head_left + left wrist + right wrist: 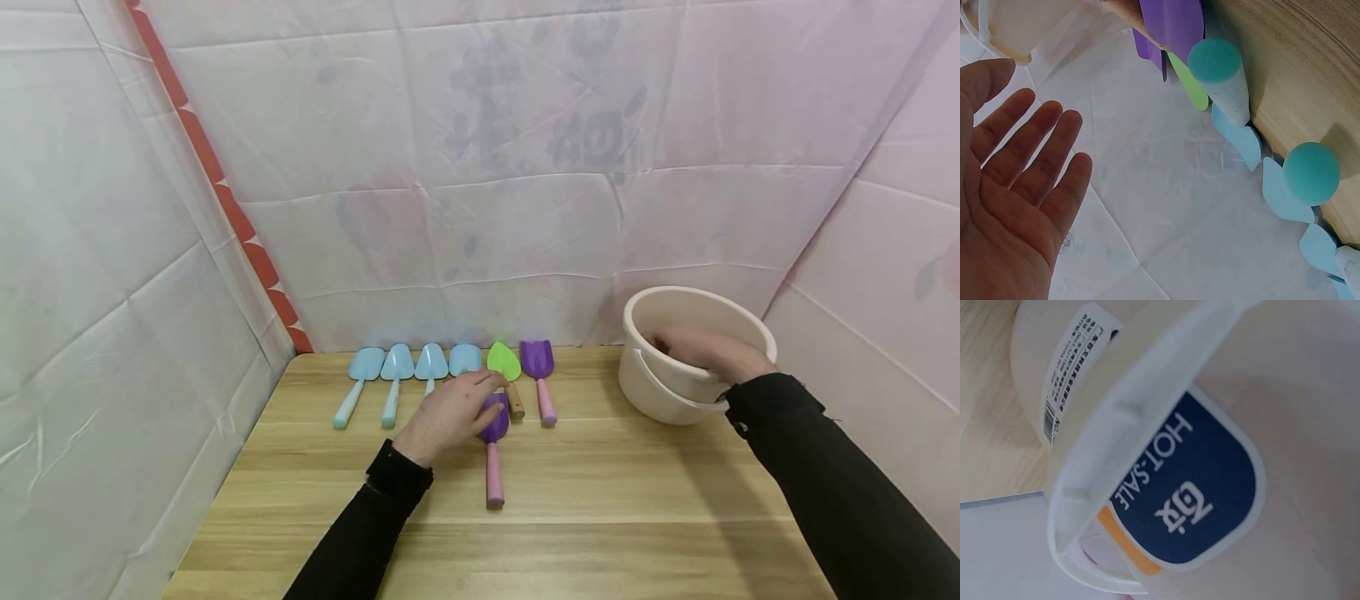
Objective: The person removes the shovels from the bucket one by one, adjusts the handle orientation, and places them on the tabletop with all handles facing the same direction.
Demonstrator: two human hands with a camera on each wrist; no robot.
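Head view shows a purple scoop with a pink handle [492, 450] lying on the table [600, 500], its long axis running near to far: purple blade toward the wall, pink handle pointing back at the person. It sits a little nearer than the row of scoops [420, 367] lined along the table's far edge, out of line with them. The left hand [450, 414] rests just to its left, fingertips touching or overlapping the blade; the left wrist view shows that hand spread, palm bare, fingers straight and holding nothing. This hand is much the nearer one, and the handle lies below and to the right of it. The right hand [705, 350] is well apart, reaching down inside the white bucket [660, 392] at the table's right; whether its fingers grip anything in there cannot be told.
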